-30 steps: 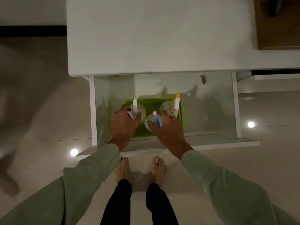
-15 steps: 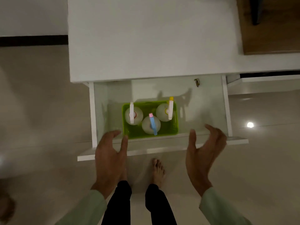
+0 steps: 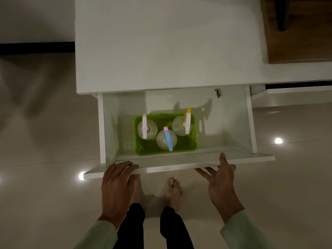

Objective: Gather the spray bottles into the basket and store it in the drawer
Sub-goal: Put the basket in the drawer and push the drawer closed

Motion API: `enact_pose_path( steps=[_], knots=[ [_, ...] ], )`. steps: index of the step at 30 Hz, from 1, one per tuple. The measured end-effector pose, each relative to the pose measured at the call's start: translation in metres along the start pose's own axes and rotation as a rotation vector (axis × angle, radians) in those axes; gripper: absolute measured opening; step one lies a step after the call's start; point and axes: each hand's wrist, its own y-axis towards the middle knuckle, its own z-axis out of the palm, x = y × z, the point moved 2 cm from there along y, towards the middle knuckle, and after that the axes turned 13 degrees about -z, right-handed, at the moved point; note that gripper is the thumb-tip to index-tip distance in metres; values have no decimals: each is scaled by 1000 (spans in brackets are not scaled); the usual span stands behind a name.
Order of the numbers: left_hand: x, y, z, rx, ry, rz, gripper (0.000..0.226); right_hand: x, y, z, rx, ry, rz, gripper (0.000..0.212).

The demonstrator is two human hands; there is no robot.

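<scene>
A green basket (image 3: 181,149) stands inside the open white drawer (image 3: 233,130), near its front wall. Three clear spray bottles stand upright in it: one with a white trigger (image 3: 144,126), one with a blue trigger (image 3: 168,139), one with a white and yellow trigger (image 3: 187,121). My left hand (image 3: 116,182) lies flat with its fingers on the drawer's front panel (image 3: 179,168) at the left. My right hand (image 3: 221,182) is open at the panel's right part, thumb over its top edge, fingers beneath. Neither hand holds anything.
The drawer sticks out from a white cabinet (image 3: 161,44). A small dark scrap (image 3: 218,92) lies at the drawer's back right. My bare feet (image 3: 173,191) stand on the glossy tiled floor just in front of the panel. A second low white shelf (image 3: 291,97) is at the right.
Both hands have let go of the basket and bottles, pulled back out of the drawer, and come down onto its front panel. The basket stays in the drawer.
</scene>
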Motion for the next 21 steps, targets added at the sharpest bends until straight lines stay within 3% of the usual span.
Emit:
enact_pose_path(
  steps=[7,16,21],
  knots=[
    [-18,31,-6,-138,-26,26,29,22,11,29,84,53,36,48],
    [-51,114,-37,-264,124,127,82,58,37,91,165,153,80,52],
    [-67,156,-46,-238,106,172,89,78,49,121,213,229,95,50]
  ],
)
